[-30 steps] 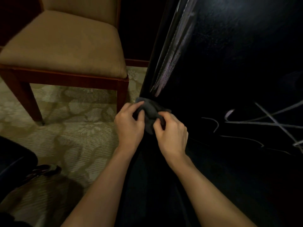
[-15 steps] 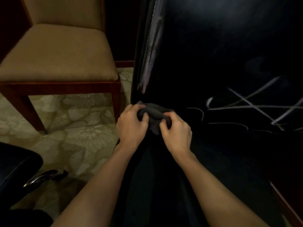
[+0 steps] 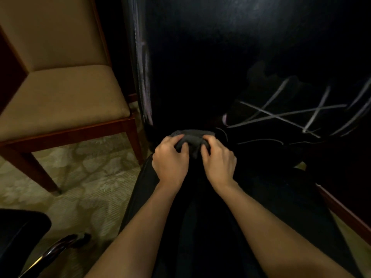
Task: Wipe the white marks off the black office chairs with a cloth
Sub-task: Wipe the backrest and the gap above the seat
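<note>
Fingers of left hand [image 3: 170, 157] and right hand [image 3: 219, 159] grip the bunched cloth [image 3: 190, 138], stretched left-right.

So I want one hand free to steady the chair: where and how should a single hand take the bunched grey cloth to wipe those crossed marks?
Grip the cloth over its top bunched hump with the right hand, coming from the near side. It is wadded into a lump, and the white marks lie to its right.

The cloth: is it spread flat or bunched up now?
Bunched up. The cloth is a crumpled dark lump gripped between the left hand and right hand.
</note>
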Available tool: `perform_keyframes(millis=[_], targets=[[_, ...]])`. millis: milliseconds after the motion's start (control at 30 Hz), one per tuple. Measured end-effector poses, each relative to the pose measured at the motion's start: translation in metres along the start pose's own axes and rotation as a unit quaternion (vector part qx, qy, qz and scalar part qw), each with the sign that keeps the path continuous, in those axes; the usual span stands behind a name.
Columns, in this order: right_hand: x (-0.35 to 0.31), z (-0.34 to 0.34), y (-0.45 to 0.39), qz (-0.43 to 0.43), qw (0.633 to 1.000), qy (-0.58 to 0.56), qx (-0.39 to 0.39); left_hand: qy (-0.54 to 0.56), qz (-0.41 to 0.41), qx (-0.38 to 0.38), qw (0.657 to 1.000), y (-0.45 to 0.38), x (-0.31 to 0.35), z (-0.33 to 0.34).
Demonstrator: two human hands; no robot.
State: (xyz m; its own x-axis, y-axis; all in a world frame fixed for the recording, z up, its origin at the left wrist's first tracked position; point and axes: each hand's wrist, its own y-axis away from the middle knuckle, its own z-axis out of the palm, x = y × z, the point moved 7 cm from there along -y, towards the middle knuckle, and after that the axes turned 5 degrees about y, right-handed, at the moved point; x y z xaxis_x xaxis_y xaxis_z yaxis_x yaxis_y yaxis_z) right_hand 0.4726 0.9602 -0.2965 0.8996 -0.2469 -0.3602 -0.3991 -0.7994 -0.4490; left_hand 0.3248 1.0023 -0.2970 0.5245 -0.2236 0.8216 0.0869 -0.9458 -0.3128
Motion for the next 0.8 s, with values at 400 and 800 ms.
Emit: perform_keyframes(millis=[400,800], targets=[[-0.012,-0.054,0.004,-0.061,0.982,-0.154,0.089,0.094,0.158,0.068,0.98,0.005,0.033,-0.03],[0.026,-0.016,-0.002,-0.001,1.0,-0.013,-0.01,-0.1,0.021,-0.059,0.993,0.016,0.012,0.011]])
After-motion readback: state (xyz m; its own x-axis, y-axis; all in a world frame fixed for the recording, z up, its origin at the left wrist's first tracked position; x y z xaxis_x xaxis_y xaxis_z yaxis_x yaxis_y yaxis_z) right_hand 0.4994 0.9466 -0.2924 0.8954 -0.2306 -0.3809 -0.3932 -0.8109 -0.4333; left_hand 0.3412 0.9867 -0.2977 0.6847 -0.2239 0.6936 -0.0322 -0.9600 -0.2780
